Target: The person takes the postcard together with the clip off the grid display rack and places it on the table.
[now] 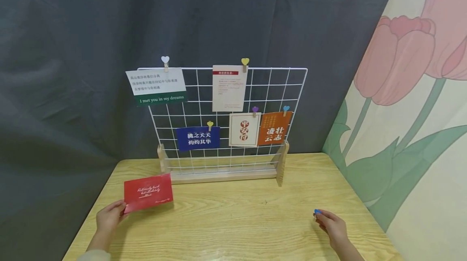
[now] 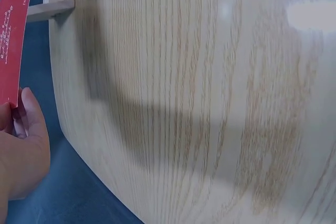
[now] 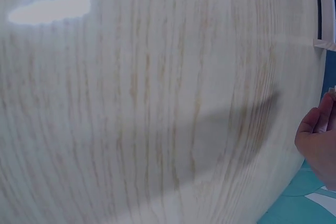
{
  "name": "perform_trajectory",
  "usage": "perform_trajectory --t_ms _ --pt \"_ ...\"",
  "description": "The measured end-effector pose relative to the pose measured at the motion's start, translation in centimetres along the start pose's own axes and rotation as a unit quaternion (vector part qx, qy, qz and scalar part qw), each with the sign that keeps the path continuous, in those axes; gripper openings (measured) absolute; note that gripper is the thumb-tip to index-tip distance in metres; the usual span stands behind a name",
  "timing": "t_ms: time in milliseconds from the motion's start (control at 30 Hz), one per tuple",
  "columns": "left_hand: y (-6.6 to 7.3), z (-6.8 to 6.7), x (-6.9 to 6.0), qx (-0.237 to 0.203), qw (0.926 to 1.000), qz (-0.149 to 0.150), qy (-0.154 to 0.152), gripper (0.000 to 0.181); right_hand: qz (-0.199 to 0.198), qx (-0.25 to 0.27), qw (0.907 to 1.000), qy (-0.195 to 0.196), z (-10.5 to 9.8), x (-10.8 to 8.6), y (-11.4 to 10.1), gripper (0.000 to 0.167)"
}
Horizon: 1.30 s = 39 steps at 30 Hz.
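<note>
Probably hanging prep: our left hand (image 1: 110,216) pinches a red card (image 1: 147,193), right hand (image 1: 333,227) a blue clip (image 1: 317,212); guess we'd reach the rack (image 1: 222,177) next.

head cam looks fwd/down; wrist cams, nearer, both share tabletop (image 1: 226,220).

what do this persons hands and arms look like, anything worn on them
No gloves, cables or markings show on the bare left hand or bare right hand. A pale, plain cloth sleeve covers part of the left arm; the visible right forearm has none.
</note>
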<state>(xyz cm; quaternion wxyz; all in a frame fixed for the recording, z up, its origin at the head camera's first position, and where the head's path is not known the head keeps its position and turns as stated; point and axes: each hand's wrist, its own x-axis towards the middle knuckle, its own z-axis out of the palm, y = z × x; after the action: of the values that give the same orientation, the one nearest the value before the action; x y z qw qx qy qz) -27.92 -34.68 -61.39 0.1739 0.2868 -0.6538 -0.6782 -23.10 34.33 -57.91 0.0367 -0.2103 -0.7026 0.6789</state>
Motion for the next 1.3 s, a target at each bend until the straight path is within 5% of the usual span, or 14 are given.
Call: perform_trajectory --t_ms 500,733,967,1300 --pt "-0.3 -0.9 0.1 0.016 0.9992 -0.029 0.022 0.024 -0.002 0.015 0.9987 0.048 -0.8 0.6 1.7 0.027" --pt "1.0 -2.1 -1.3 -0.005 0.9986 -0.051 0.011 0.013 0.008 0.048 0.9987 0.017 -1.1 -1.2 1.2 0.008" --pt "3.4 -2.3 -3.4 -0.02 0.996 -0.087 0.007 0.024 0.004 0.004 0.9931 0.117 -1.5 -1.0 2.5 0.014" --pt "3.4 -2.2 -3.6 -0.027 0.995 -0.095 0.014 0.022 -0.001 0.03 0.9902 0.137 -0.7 -5.4 -1.5 0.003"
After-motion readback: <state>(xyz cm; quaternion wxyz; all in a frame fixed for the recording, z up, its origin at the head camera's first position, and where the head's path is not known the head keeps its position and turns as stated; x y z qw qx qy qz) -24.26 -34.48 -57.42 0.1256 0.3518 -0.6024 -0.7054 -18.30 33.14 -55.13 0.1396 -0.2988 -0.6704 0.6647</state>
